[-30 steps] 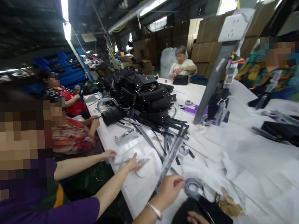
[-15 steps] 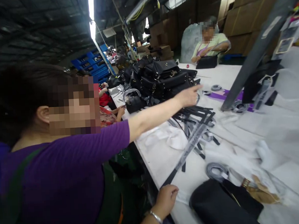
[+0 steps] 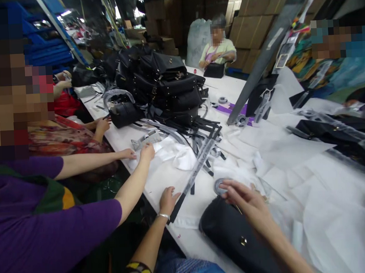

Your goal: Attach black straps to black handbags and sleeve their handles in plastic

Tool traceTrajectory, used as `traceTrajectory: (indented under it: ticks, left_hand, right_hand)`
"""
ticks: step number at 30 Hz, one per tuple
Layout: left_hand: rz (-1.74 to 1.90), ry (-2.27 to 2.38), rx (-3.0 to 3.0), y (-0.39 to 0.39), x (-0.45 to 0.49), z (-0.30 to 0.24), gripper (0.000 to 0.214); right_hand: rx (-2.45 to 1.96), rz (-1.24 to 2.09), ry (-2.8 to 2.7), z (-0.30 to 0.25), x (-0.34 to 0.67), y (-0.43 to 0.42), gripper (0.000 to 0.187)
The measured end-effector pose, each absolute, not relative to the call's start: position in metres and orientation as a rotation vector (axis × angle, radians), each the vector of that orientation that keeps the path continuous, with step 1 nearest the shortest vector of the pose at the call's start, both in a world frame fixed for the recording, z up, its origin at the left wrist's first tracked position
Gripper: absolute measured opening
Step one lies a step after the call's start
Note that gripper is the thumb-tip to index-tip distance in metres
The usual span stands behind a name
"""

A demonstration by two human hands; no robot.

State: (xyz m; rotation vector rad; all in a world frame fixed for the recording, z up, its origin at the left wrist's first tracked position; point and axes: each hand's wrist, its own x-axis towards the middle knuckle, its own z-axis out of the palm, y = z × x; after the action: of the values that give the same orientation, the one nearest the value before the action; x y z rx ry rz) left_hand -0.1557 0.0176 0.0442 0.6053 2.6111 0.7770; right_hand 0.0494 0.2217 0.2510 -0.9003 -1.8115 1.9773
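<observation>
My left hand (image 3: 169, 201), with a silver bracelet at the wrist, is at the table's near edge. Its fingers are loosely bent and apart, beside the dark end of a long plastic-wrapped strap (image 3: 194, 174); whether they touch it I cannot tell. Over a black handbag (image 3: 225, 224) with a gold clasp reaches my right hand (image 3: 245, 196), fingers stretched out. Its fingertips overlap a coiled grey wrapped strap (image 3: 218, 186), and contact is unclear. The handbag lies in front of me, partly hidden by my right forearm.
A co-worker in purple at left has both hands by white sheeting (image 3: 183, 156) and a grey piece (image 3: 146, 140). Black bags (image 3: 167, 84) are piled beyond, near loose straps (image 3: 211, 131). A slanted grey post (image 3: 258, 63) rises from the table. Other people sit around it.
The view has swung right and down. The purple-sleeved co-worker's pointing arm has dropped to the table. My right hand has come into view over the handbag; my left stays near the strap end.
</observation>
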Motion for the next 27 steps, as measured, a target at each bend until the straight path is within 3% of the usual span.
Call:
traceTrajectory:
  ticks: [2,7,16,27]
  left_hand:
    - [0.798,2.58,0.613,0.026,-0.159,0.038,0.032]
    - [0.899,2.463,0.678,0.039,-0.171,0.038,0.015]
    - [1.207,2.648,0.527,0.056,-0.231,0.065,0.025]
    - [1.182,2.721,0.642,0.028,-0.369,0.131,0.024]
  right_hand:
    - [-0.921,2.04,-1.906,0.209,0.033,0.205,0.046]
    - [-0.671,1.6,-2.566,0.133,0.02,0.178,0.031]
    - [-0.49,1.431,-2.863,0.092,0.026,0.167,0.034]
    - [-0.394,1.427,-2.935,0.043,0.027,0.175,0.033]
